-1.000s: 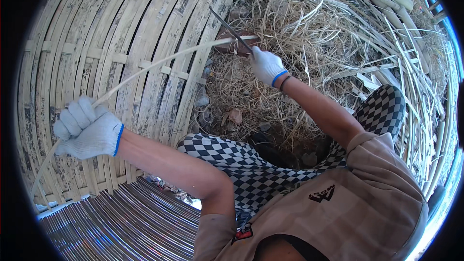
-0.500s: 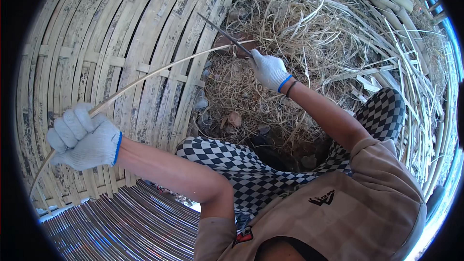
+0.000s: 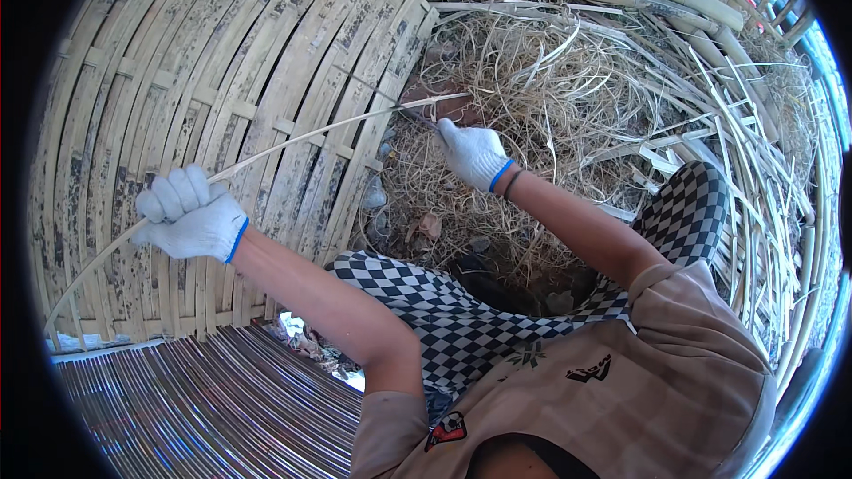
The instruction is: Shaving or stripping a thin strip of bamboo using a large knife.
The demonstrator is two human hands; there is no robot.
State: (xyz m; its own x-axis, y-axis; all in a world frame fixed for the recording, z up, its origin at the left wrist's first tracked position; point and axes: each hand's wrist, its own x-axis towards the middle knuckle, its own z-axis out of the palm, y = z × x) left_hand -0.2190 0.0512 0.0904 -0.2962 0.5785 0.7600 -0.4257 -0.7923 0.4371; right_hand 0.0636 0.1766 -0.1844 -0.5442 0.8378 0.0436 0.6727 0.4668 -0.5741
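My left hand (image 3: pixel 191 213), in a white knit glove with a blue cuff, is closed in a fist around a long, thin bamboo strip (image 3: pixel 311 133). The strip bows from the lower left, through the fist, to its far end over a reddish-brown block (image 3: pixel 461 109) on the ground. In the same kind of glove, my right hand (image 3: pixel 475 155) grips a knife (image 3: pixel 377 91) with a narrow dark blade pointing up and left. Blade and strip cross near the block; whether the edge bites into the strip cannot be told. The knife's handle is mostly hidden by the glove.
A woven bamboo panel (image 3: pixel 213 106) fills the left side. Curly bamboo shavings (image 3: pixel 541 80) are heaped beyond my right hand. Split strips (image 3: pixel 745 204) and bamboo poles (image 3: pixel 621 0) lie along the right and far side. A slatted surface (image 3: pixel 204 399) lies at the lower left.
My left hand has moved right and away from me, along with the bamboo strip. My right hand has come slightly left and nearer, so the blade now crosses the strip farther left.
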